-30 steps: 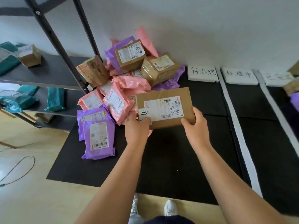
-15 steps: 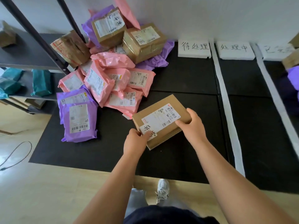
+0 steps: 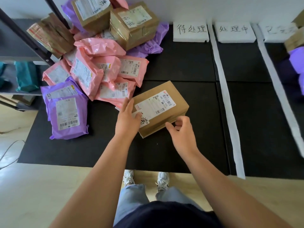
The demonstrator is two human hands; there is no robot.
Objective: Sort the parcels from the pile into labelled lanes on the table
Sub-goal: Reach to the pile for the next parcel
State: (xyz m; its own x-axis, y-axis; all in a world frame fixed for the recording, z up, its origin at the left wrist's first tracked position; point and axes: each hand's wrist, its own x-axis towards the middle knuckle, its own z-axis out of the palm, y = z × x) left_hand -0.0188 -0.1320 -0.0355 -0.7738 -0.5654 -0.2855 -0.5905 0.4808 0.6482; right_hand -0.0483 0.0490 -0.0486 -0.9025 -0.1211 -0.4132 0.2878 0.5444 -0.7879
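A brown cardboard box (image 3: 162, 106) with a white shipping label lies flat on the black mat (image 3: 181, 66), in the first lane. My left hand (image 3: 129, 117) rests on its near left corner with the fingers straight. My right hand (image 3: 180, 130) hovers just off the box's near right edge, fingers loosely curled and holding nothing. The pile of parcels (image 3: 98, 63), pink and purple bags and taped boxes, sits at the back left.
Three white lane labels (image 3: 190, 31) with handwriting stand along the back wall. White tape strips (image 3: 225, 96) divide the lanes. A purple bag (image 3: 297, 61) and a box lie in the far right lane. A dark metal shelf (image 3: 19, 33) stands at left.
The box went from held up in both hands to lying on the mat. My right hand has come off it and my left hand has flattened on top.
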